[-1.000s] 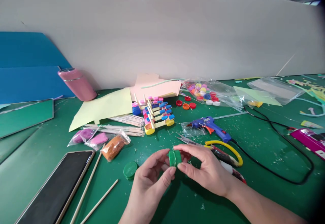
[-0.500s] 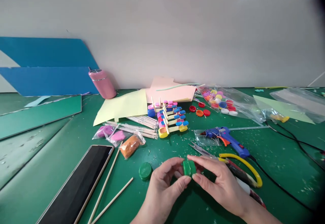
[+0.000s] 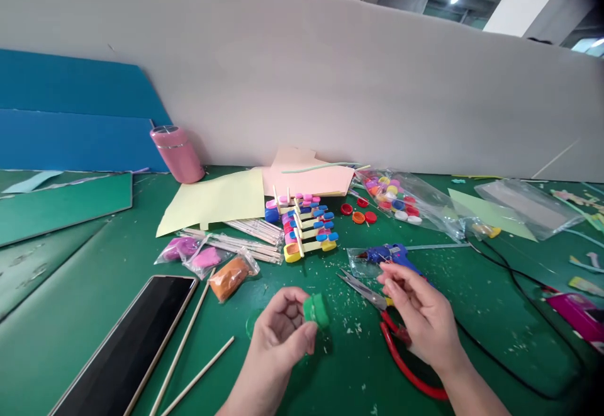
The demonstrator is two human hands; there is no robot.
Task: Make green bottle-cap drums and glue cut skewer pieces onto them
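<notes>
My left hand [image 3: 280, 334] pinches a green bottle cap piece [image 3: 316, 311] between thumb and fingers; it looks like two caps joined rim to rim. Behind that hand, a second green cap [image 3: 251, 323] on the table is mostly hidden. My right hand [image 3: 422, 315] is held apart to the right, thumb and fingertips pressed together; whatever may be between them is too small to make out. Below it lie scissors [image 3: 363, 291] with a red handle, partly covered by the hand. A blue hot glue gun [image 3: 387, 253] lies just beyond, its grip hidden.
Stick-and-cap assemblies [image 3: 309, 227] stand mid-table, with loose caps [image 3: 358, 217] and a bag of caps [image 3: 396, 196] behind. Bagged orange clay [image 3: 229, 279], wooden sticks [image 3: 198, 375] and a phone [image 3: 127, 347] lie left. A pink bottle [image 3: 178, 155] stands farther back. A black cord [image 3: 509, 372] runs right.
My right hand has let go of the green cap piece and moved right, over the scissors. My left hand keeps the piece and has shifted left. The view has turned slightly right.
</notes>
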